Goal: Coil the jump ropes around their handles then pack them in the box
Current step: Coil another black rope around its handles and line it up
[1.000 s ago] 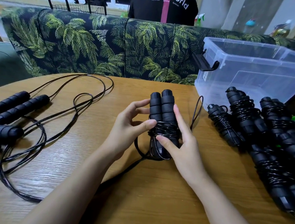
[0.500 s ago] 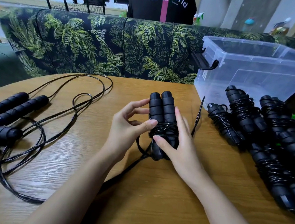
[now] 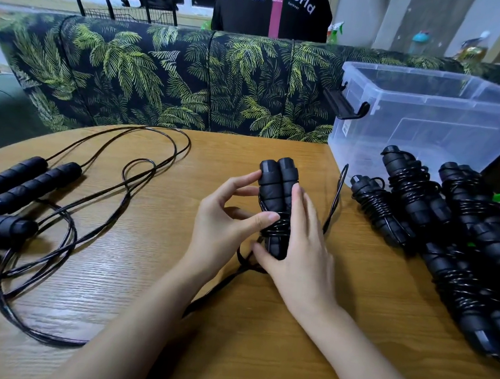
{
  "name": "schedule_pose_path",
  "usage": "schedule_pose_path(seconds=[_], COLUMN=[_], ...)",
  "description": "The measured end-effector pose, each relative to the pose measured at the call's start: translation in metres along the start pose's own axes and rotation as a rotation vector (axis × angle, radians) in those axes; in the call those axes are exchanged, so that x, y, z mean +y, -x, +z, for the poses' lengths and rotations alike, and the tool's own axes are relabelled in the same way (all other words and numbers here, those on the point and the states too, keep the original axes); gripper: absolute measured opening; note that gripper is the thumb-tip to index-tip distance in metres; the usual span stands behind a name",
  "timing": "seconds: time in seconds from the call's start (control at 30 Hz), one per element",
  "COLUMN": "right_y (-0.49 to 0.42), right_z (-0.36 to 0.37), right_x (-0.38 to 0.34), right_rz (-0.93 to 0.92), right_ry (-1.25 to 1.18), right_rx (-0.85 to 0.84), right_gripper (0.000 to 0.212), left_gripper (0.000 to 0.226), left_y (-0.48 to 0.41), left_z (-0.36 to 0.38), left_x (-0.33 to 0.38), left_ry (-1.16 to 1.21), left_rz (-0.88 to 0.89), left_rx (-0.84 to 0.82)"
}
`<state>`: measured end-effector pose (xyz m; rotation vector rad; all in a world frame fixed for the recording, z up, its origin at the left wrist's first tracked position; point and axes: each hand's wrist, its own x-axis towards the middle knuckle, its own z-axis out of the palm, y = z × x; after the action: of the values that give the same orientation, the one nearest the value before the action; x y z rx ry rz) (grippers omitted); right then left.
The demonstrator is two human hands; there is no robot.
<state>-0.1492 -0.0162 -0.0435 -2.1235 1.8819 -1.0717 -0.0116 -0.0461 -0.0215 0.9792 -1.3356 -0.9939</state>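
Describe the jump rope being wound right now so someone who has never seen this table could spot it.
On the wooden table, look mid-table, between the loose ropes on the left and the coiled ropes beside the clear box on the right. There the left hand and right hand hold two black handles side by side. Only this rope is partly wound, its cord trailing loose.

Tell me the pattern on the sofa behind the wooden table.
Green palm leaves on black cover the fabric sofa; the head view shows it best.

Table point(image 3: 117, 268): wood-grain, satin. Paired handles point(image 3: 275, 188): matt black foam. Cord point(image 3: 278, 230): glossy black plastic. Box point(image 3: 428, 113), upper right: clear smooth plastic.
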Motion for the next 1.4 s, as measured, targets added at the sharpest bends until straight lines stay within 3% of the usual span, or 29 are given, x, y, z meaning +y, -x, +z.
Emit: schedule_pose_path(seconds=[0.17,0.37,0.53,0.8,1.03,1.4], right_y=[0.000,-0.001,-0.003,-0.004,-0.005,-0.005], right_z=[0.000,0.002,-0.001,-0.004,0.000,-0.005], right_x=[-0.001,0.003,0.007,0.011,0.013,0.007], right_rz=[-0.037,-0.003,-0.035,-0.087,-0.088,-0.095], right_ry=[0.046,0.048,0.093,-0.175,-0.401,-0.686], right_rx=[0.025,0.039,0.030,0.038,0.043,-0.064], right_gripper=[0.091,0.099,0.094,0.091,0.085,0.071], left_gripper=[0.070,0.073,0.075,0.065,0.061,0.065], left_y=[0.000,0.000,-0.002,-0.004,-0.004,-0.007], left_z=[0.000,0.000,-0.003,-0.005,-0.006,-0.008], left_x=[-0.002,-0.005,-0.007,-0.005,-0.009,-0.011], left_ry=[-0.008,-0.032,-0.017,0.057,0.058,0.126], left_rz=[0.033,0.043,0.066,0.081,0.061,-0.111], left_rx=[-0.076,-0.089,-0.121,-0.175,-0.129,-0.252])
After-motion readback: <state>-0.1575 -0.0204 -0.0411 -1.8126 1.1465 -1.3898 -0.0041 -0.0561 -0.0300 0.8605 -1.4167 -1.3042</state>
